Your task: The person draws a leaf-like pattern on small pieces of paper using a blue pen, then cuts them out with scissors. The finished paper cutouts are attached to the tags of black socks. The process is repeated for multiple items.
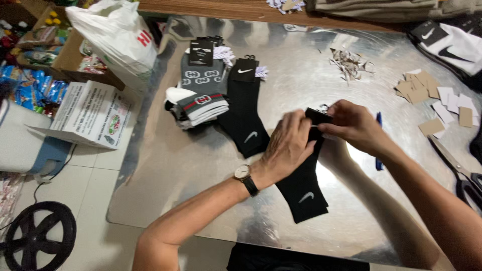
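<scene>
A pair of black socks (303, 189) lies on the shiny metal table (201, 165), its cuff end under both my hands. My left hand (288, 144), a watch on its wrist, pinches the black card label (318, 117) at the sock's top. Opposite it, my right hand (354, 123) grips the same label from the other side. Further left lies another black sock pair (244, 110) with a label, beside a stack of grey, white and black socks (200, 95).
Scissors (459, 170) lie at the right edge, a blue pen (378, 140) just past my right wrist. Brown and white card pieces (433, 98) and paper scraps (348, 62) sit at the back right. A white plastic bag (118, 35) and boxes stand left.
</scene>
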`<state>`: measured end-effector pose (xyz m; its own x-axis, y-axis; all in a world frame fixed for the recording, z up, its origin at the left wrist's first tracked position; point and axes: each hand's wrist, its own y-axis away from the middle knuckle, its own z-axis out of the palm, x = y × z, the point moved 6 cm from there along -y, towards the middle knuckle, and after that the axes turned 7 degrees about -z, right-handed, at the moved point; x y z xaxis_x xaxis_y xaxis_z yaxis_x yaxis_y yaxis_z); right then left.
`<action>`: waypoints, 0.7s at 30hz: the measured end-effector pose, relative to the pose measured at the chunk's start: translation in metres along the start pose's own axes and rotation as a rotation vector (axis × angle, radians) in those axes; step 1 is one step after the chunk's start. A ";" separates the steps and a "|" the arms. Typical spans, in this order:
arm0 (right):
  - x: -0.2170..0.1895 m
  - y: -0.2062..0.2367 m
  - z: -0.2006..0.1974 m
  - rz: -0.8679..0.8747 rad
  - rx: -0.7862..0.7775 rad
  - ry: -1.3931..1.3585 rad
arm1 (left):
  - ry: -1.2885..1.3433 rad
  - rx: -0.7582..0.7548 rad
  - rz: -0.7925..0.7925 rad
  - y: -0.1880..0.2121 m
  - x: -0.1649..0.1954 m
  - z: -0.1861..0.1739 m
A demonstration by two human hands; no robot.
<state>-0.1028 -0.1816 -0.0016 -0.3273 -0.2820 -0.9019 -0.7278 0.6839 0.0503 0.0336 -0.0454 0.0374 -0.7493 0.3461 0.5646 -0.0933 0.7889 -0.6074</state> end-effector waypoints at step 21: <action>-0.114 -0.177 0.084 -0.175 0.113 0.034 | 1.130 0.170 -1.137 0.095 -0.151 -0.050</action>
<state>0.1143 -0.2137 0.0564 -0.2239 -0.4243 -0.8774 -0.7034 0.6935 -0.1558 0.1705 0.0024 -0.0780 0.5910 -0.1109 0.7990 -0.3607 0.8497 0.3846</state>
